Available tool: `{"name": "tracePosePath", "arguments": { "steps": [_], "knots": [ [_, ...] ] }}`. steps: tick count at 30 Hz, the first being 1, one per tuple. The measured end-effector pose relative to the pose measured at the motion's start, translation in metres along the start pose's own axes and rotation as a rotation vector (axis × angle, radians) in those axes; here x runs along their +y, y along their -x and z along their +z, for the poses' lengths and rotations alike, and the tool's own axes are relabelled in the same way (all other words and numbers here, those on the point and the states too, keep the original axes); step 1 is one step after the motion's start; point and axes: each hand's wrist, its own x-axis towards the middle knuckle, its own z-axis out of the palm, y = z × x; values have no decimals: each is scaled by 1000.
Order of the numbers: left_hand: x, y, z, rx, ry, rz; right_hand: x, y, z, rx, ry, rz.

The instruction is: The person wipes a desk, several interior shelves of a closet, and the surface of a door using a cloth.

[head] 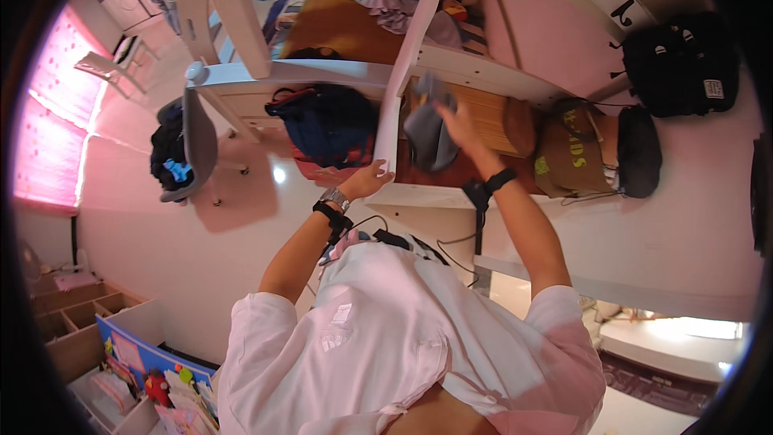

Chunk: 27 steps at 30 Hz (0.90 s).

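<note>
My right hand (462,127) holds a grey soft item (430,133), blurred, perhaps a pouch or a cap. Beneath it lies a reddish-brown shelf surface (483,176) with a white front edge. A wooden box or drawer (483,112) stands just behind that hand. With its fingers at the edge, my left hand (365,180) grips a white bed post (392,115) at its lower end. Left of the post, a navy bag (332,124) rests on a red thing (326,172). Both my wrists carry black straps.
A brown bag with lettering (567,160) and a black bag (639,151) sit at the right of the shelf. Above hangs a black backpack (682,66). Rumpled bedding (398,0) lies on the bed. A grey chair (205,151) stands left; a desk organizer (157,332) is lower left.
</note>
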Motion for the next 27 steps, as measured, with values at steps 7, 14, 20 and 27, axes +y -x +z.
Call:
{"name": "tracePosePath", "arguments": {
  "steps": [7, 14, 20, 27],
  "knots": [
    [-4, -7, 28, 223, -109, 82, -287, -98, -15, 479, 918, -1139],
    [8, 8, 21, 91, 14, 71, -110, -112, 19, 336, 1049, -775],
    [-16, -21, 8, 260, -140, 311, -27, -29, 52, -122, 803, -499],
    [39, -58, -4, 314, -149, 91, 19, -17, -139, 382, 1090, -227]
  ]
}}
